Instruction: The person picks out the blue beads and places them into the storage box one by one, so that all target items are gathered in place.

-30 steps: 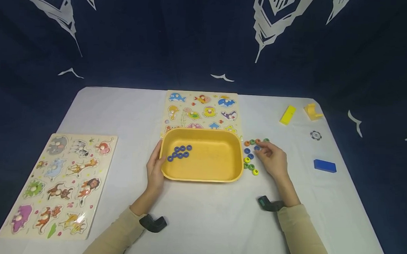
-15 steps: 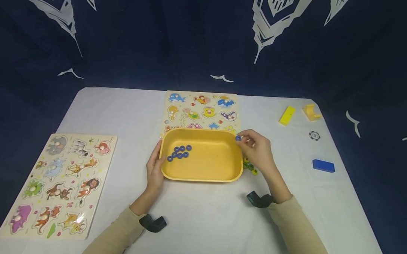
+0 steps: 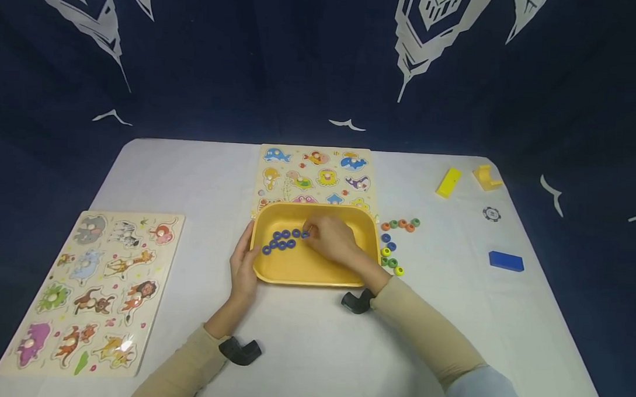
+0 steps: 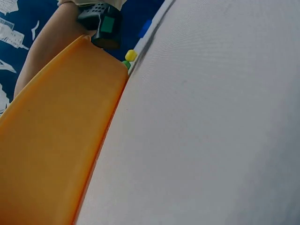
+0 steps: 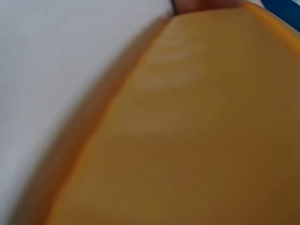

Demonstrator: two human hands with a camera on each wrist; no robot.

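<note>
A yellow tray (image 3: 315, 274) stands mid-table in the head view. My left hand (image 3: 243, 272) grips its left wall, thumb at the rim. Reaching over the right wall, my right hand (image 3: 331, 238) is low inside the tray and pinches a blue bead (image 3: 305, 234). This bead is at the right end of a cluster of blue beads (image 3: 282, 245) lying on the tray floor. In the left wrist view, the tray wall (image 4: 70, 126) fills the left side. The right wrist view is blurred and shows mostly the tray (image 5: 187, 122).
Right of the tray lie blue beads (image 3: 386, 238), orange beads (image 3: 402, 223), green beads (image 3: 393, 263) and yellow beads (image 3: 399, 271). An animal puzzle board (image 3: 91, 296) lies left, a sea-animal board (image 3: 313, 175) behind. Blocks (image 3: 506, 261) and a chip (image 3: 491, 214) lie far right.
My right hand has carried a blue bead from the pile on the right, over the tray's right rim, to the blue cluster inside. The left hand stays on the tray.
</note>
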